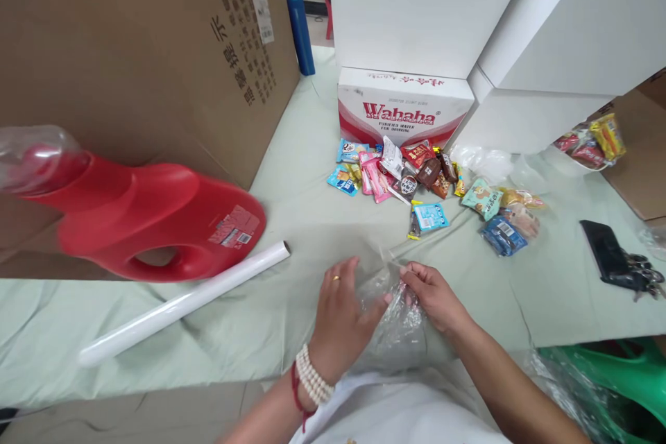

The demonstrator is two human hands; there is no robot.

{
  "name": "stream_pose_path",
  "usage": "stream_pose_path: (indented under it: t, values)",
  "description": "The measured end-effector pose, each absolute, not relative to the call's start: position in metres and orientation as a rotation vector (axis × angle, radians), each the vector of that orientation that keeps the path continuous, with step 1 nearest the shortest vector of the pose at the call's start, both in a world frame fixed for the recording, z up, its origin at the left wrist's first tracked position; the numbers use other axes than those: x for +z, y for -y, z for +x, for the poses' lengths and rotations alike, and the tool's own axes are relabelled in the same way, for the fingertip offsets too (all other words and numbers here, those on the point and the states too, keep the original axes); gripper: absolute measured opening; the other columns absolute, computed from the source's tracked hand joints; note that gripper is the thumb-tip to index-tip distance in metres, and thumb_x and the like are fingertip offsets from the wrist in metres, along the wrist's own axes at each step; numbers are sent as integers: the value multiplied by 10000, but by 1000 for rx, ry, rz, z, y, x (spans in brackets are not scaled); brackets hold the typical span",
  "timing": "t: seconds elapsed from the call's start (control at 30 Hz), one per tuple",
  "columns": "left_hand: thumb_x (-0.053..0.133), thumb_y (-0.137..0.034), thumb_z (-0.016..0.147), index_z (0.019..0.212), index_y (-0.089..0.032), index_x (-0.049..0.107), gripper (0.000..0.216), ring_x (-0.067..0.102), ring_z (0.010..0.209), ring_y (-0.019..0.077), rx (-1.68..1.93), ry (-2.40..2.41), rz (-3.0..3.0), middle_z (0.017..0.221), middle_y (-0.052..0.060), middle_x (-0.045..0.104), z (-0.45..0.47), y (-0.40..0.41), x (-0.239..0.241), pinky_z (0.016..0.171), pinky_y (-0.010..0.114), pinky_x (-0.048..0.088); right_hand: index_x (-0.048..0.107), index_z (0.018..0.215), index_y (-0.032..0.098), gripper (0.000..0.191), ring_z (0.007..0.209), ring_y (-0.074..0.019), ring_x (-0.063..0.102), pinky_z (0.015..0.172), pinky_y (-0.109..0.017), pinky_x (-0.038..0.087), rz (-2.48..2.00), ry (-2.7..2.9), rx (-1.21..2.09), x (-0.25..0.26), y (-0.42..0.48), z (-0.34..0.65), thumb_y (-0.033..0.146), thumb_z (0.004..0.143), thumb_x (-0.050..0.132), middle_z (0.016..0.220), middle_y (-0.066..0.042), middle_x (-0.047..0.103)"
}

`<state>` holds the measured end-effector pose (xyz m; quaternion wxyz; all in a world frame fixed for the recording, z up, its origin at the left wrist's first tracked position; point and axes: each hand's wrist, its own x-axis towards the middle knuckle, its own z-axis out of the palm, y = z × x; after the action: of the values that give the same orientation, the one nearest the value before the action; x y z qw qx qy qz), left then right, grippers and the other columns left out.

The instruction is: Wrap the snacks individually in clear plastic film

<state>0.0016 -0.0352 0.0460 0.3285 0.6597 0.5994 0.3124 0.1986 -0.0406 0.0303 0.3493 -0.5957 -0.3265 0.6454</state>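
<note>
A clear plastic bag (400, 319) hangs between my hands at the table's front edge. My right hand (429, 291) pinches its upper rim between thumb and fingers. On the other side, my left hand (340, 312), with a ring and a beaded bracelet, has its fingers and thumb spread apart beside the bag. Beyond my hands lies a pile of small wrapped snacks (377, 173) in mixed colours. A blue-and-white snack packet (431, 216) sits just nearer than the pile. To its right are several larger packets, among them a green one (483, 198) and a dark blue one (502, 236).
A Wahaha carton (403, 111) stands behind the snacks, beside stacked white boxes (551, 118). At left are a big brown carton (130, 48), a red plastic bottle (171, 215) and a white roll (187, 302). A black phone (606, 250) and keys (645, 274) lie at right.
</note>
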Motion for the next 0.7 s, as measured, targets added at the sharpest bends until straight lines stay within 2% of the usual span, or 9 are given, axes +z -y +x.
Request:
stream_pose_path:
  t: [0.03, 0.1, 0.13, 0.2, 0.33, 0.4, 0.47, 0.6, 0.7]
  values:
    - [694, -526, 800, 1222, -179, 630, 551, 607, 1132, 335, 807, -1558, 1685, 1176, 156, 686, 9, 28, 41, 988, 500, 469, 553, 668, 204, 577, 461, -99, 441, 458, -235, 312, -1533, 859, 1687, 31, 41, 197, 747, 743, 733, 508, 36, 534]
    - [581, -473, 874, 1010, -185, 681, 333, 637, 824, 254, 743, -1504, 1521, 844, 71, 688, 21, 11, 31, 797, 393, 491, 561, 675, 199, 588, 462, -95, 434, 454, -233, 307, -1519, 857, 1721, 30, 44, 197, 756, 729, 741, 526, 38, 530]
    - [520, -470, 908, 891, -192, 676, 319, 594, 711, 216, 758, -1481, 1440, 719, 32, 632, 25, 3, 26, 724, 350, 464, 565, 682, 197, 589, 462, -92, 427, 450, -233, 303, -1518, 847, 1737, 29, 45, 199, 757, 729, 742, 536, 39, 529]
    - [462, -483, 942, 769, -203, 632, 370, 492, 605, 166, 849, -1438, 1302, 605, -22, 514, 28, -7, 18, 649, 298, 401, 574, 694, 191, 583, 474, -92, 423, 452, -234, 310, -1524, 852, 1765, 29, 49, 206, 750, 752, 731, 556, 41, 520]
    - [477, -546, 956, 802, -204, 610, 398, 386, 578, 135, 957, -1371, 1179, 585, -63, 405, 25, -4, 13, 612, 265, 341, 681, 869, 173, 510, 670, -125, 545, 593, -241, 440, -1468, 1001, 1754, 37, 52, 226, 674, 804, 752, 753, -1, 620]
    - [476, -578, 964, 841, -201, 621, 422, 372, 575, 133, 947, -1335, 1176, 588, -66, 394, 23, 3, 15, 608, 263, 335, 712, 1039, 194, 511, 833, -157, 592, 711, -262, 489, -1428, 1008, 1676, 42, 47, 231, 640, 798, 782, 937, -32, 676]
    - [473, -614, 967, 875, -200, 638, 455, 370, 574, 135, 946, -1307, 1175, 590, -64, 396, 23, 8, 17, 604, 263, 336, 718, 1092, 209, 539, 886, -174, 599, 739, -276, 502, -1417, 932, 1598, 44, 37, 230, 643, 780, 795, 1005, -44, 686]
    - [458, -669, 963, 885, -210, 652, 505, 370, 549, 138, 988, -1314, 1107, 576, -61, 395, 22, 9, 15, 568, 263, 329, 696, 829, 186, 490, 604, -113, 474, 543, -235, 395, -1423, 740, 1445, 38, 15, 217, 616, 672, 870, 699, 18, 581]
    - [430, -642, 983, 870, -215, 646, 491, 382, 531, 142, 1011, -1392, 1061, 565, -59, 398, 17, 3, 9, 551, 266, 343, 667, 762, 185, 476, 530, -90, 378, 490, -230, 312, -1420, 681, 1373, 31, 6, 208, 587, 636, 888, 617, 46, 509]
